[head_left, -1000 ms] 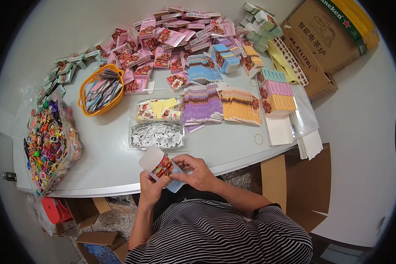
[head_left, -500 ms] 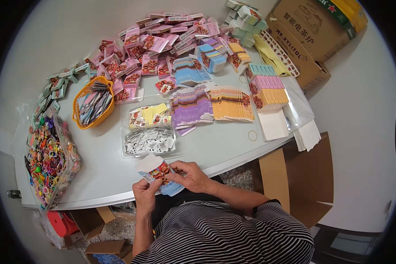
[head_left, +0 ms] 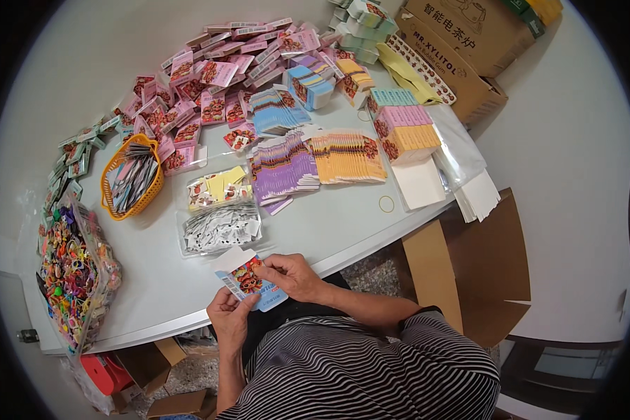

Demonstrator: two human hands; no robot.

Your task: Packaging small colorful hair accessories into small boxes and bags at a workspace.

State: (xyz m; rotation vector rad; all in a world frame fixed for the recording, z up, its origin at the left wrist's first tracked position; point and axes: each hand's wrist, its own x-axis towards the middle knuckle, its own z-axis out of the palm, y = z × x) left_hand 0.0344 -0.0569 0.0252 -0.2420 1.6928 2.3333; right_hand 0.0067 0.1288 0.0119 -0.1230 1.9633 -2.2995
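Note:
A small light-blue printed carton (head_left: 248, 278) is between my two hands at the table's front edge, its white end flap standing up at the top. My left hand (head_left: 229, 312) grips its lower left side, thumb on the front face. My right hand (head_left: 292, 278) holds the right side, with the thumb over the printed front. Whether anything is inside the carton cannot be seen. Just beyond it stands a clear plastic tray (head_left: 181, 236). White sachets with dark marks (head_left: 222, 225) fill its near part, and yellow and printed slips (head_left: 220, 189) lie in the far part.
Behind the tray, flat cartons stand in purple (head_left: 283, 166), orange (head_left: 348, 157) and blue (head_left: 276, 112) rows. Pink boxes (head_left: 217, 72) are heaped at the back. Leftward are a yellow basket (head_left: 157, 187) of packets and a bag of colourful trinkets (head_left: 77, 269). Stacked boxes (head_left: 411, 143) stand right.
The table appears shifted left and slightly turned as my view moves. My right thumb has moved up the carton's front, and more of the printed face shows.

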